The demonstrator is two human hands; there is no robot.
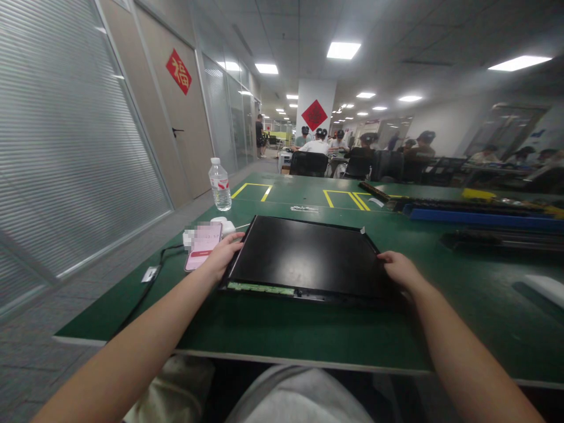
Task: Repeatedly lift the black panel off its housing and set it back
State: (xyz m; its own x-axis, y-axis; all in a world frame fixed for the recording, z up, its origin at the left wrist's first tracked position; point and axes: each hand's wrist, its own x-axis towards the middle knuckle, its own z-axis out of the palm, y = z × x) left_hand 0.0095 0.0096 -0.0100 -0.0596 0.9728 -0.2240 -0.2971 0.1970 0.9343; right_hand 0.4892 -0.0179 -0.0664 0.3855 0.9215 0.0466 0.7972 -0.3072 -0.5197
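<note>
Over the near middle of the green desk, a flat black screen panel is facing up between the two hands, a green circuit strip showing along its near edge. Left hand is gripping the left edge, fingers nearly closed on the rim; right hand is gripping the right edge, fingers bent in and nearly closed too. Fingers underneath are hidden; cannot tell if the panel is resting or slightly raised. Just beside the left hand, a phone is lying near a white adapter. Farther back, a water bottle is standing upright. Right side: a long blue tray is lying well apart from the panel. Beyond, people are sitting.
</note>
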